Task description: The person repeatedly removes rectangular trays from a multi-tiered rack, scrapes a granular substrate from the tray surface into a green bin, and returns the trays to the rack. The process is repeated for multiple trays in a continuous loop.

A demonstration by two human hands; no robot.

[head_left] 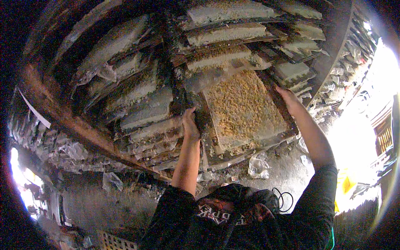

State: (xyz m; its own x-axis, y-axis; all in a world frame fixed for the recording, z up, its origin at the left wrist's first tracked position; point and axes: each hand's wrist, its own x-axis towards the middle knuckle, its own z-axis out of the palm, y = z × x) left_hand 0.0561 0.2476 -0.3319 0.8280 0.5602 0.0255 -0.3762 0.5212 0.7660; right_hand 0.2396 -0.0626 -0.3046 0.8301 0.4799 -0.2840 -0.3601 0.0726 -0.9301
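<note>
From my remote view, my left hand [191, 124] and right hand [288, 101] each close their grip on opposite sides of the board [227, 157] at the rack [168, 41]. I judge it stiff, fairly heavy; its grainy yellow slab [243, 108] looks crumbly, so side edges suit best.

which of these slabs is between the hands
The golden-tan crumbly slab between the left hand and right hand; its broad top shows, while the other slabs show mainly their edges.
</note>
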